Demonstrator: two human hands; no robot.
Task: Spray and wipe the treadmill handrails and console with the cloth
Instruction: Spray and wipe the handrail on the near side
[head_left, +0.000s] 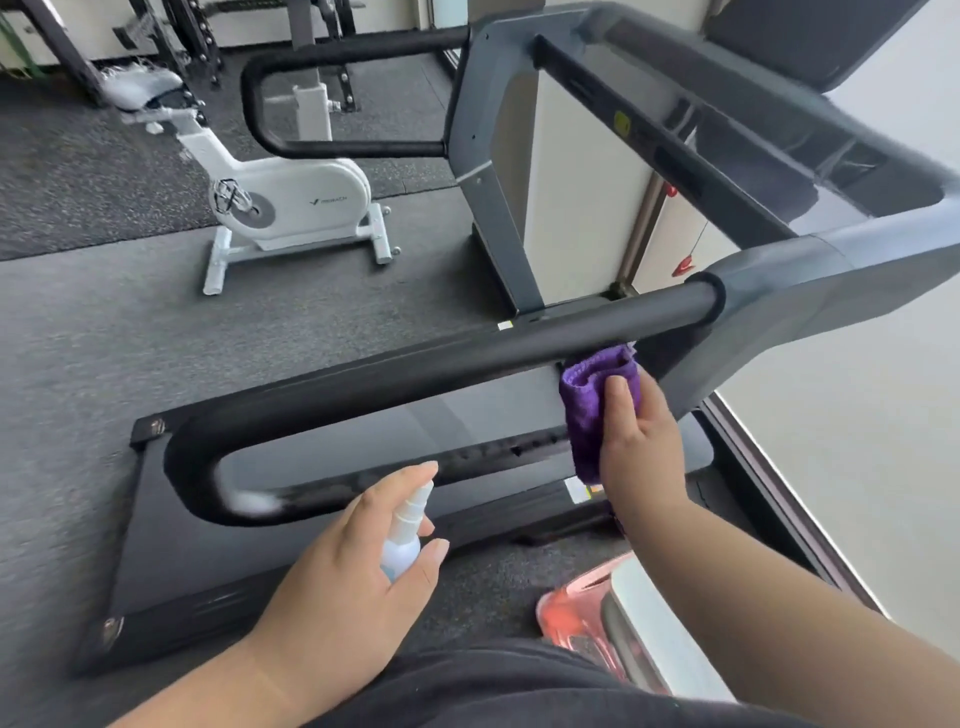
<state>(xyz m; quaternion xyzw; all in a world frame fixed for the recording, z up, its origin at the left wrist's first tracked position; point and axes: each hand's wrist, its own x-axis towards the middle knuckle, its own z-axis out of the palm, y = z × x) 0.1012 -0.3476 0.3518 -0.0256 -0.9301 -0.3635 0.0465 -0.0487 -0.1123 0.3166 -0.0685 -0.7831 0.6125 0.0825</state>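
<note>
— Below the near handrail (395, 374), what container?
— Small spray bottle (402, 535), white nozzle up top, pale blue liquid low in the clear body. Nozzle just short of the handrail's lower bar, beside a whitish wet patch (254, 503) on the bend.
— Held how?
— Gripped by the left hand (343, 587): fingers curled round the body, index finger raised above the nozzle, thumb hidden behind.
— And up along the handrail, toward the console?
— Purple cloth (587, 415), folded, hanging from under the handrail's upper bar, top edge touching the bar near its grey collar. Pinched by the right hand (641, 441): thumb flat on the front of the cloth, other fingers tucked behind, out of sight.
— Console?
— Beyond the handrail's far end, up right, grey console (769, 156), blurred, untouched by either hand.
— Past the handrail, farther off?
— White exercise bike (291, 202) on dark floor, well apart. Near side of the handrail, pink shoe (576, 618).
</note>
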